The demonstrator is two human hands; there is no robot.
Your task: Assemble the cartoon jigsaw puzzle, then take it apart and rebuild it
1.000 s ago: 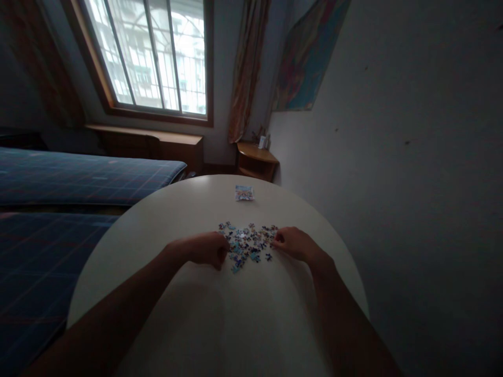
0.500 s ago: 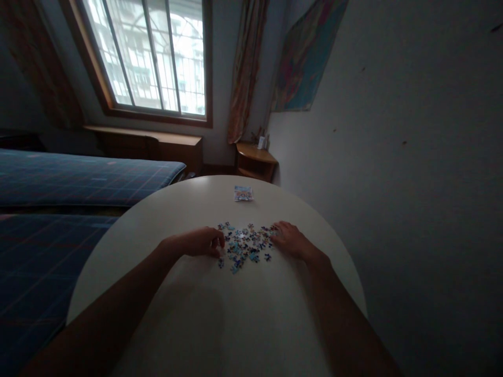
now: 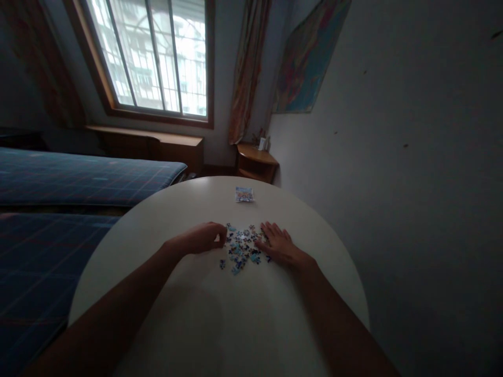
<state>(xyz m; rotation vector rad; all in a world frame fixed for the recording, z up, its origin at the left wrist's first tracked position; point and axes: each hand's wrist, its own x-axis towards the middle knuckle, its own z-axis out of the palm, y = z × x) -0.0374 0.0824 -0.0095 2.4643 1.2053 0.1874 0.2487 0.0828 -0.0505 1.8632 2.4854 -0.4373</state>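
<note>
A loose pile of jigsaw puzzle pieces (image 3: 239, 250), mostly blue and white, lies on the white round table (image 3: 188, 314). At the pile's left edge is my left hand (image 3: 202, 237), its fingers curled down toward the thumb in a pinch. Whatever may be between those fingertips is hidden. My right hand (image 3: 278, 245) rests flat on the pile's right side, fingers spread, covering some pieces. One single puzzle piece (image 3: 222, 264) lies a little apart, below my left hand. Beyond the pile is a small picture packet (image 3: 244, 195).
Left of the table stand beds with blue plaid mattresses (image 3: 90, 180). A wooden corner shelf (image 3: 257, 154) with small items is behind the table, near the window (image 3: 153, 57). The wall (image 3: 393, 209) runs close along the right side.
My right hand has slid left over the pile's right edge and flattened, covering pieces there. My left hand has moved slightly up and right, its fingers curling closer to the thumb.
</note>
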